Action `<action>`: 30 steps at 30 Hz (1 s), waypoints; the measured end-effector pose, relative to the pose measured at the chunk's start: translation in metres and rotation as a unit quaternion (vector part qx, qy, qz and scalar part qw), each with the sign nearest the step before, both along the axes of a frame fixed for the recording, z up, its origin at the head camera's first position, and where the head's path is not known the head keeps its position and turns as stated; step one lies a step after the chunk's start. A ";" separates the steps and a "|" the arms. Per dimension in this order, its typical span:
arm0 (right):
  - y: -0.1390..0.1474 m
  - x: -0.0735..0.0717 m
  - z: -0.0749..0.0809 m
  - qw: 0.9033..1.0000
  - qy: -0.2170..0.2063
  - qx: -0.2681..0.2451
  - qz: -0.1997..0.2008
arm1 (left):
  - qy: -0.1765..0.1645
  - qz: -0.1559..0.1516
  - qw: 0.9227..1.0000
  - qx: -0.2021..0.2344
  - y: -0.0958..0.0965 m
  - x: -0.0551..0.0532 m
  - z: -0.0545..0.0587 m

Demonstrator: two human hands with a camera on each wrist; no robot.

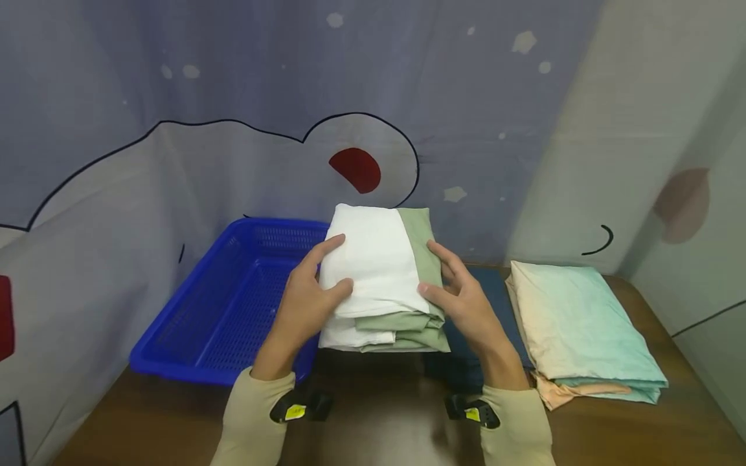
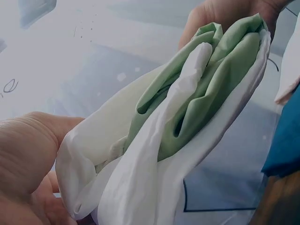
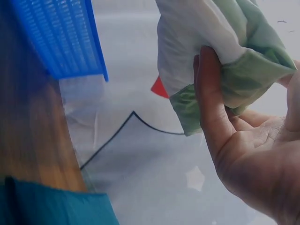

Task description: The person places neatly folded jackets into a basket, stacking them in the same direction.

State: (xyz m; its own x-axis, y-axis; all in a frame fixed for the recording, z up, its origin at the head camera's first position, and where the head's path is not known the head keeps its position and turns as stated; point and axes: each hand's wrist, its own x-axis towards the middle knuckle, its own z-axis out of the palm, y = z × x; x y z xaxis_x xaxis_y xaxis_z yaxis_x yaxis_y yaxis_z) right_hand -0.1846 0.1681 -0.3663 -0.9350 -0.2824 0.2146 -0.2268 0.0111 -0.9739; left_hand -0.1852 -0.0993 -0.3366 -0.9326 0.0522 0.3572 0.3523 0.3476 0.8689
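Both hands hold up a folded white-and-green cloth (image 1: 373, 259) above the table, one hand at each side. The left hand (image 1: 303, 298) grips its white left side, thumb on the front face. On the green right edge, the right hand (image 1: 466, 301) grips it with the thumb also in front. The left wrist view looks into the layered folds of the cloth (image 2: 140, 173), white outside and green within. In the right wrist view, the thumb and fingers of the right hand (image 3: 253, 159) pinch a corner of the cloth (image 3: 187, 47); some fingers are hidden behind it.
A blue plastic basket (image 1: 233, 310) stands on the brown table (image 1: 373, 421) at the left. To the right lie a dark blue folded cloth (image 1: 501, 310), partly behind the right hand, and a folded peach-and-mint cloth (image 1: 588, 323). A printed curtain (image 1: 245, 168) hangs behind.
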 end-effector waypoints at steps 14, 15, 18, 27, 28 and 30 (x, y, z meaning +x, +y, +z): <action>-0.041 -0.003 0.004 0.997 -0.002 -0.056 0.053 | -0.029 0.005 0.999 -0.019 -0.049 -0.008 0.007; -0.044 -0.003 0.004 0.997 -0.002 -0.058 0.056 | -0.029 0.006 0.999 -0.021 -0.052 -0.008 0.007; -0.053 -0.004 0.002 0.996 -0.006 -0.066 0.063 | -0.035 0.006 0.999 -0.024 -0.063 -0.008 0.006; -0.081 -0.005 -0.002 0.994 -0.024 -0.073 0.073 | -0.041 0.008 0.997 -0.057 -0.096 -0.008 0.004; -0.084 -0.005 -0.003 0.994 -0.025 -0.075 0.074 | -0.041 0.008 0.997 -0.061 -0.100 -0.008 0.004; -0.090 -0.006 -0.005 0.994 -0.025 -0.074 0.072 | -0.039 0.008 0.997 -0.070 -0.106 -0.008 0.004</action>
State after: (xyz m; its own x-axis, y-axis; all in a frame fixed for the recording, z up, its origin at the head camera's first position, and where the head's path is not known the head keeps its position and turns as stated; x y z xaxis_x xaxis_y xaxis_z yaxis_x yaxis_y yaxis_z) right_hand -0.1902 0.0780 -0.3712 -0.8977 -0.3823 0.2190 -0.1679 -0.1629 -0.9723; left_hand -0.1935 -0.2052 -0.3327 -0.9581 0.0820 0.2746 0.2799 0.4730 0.8354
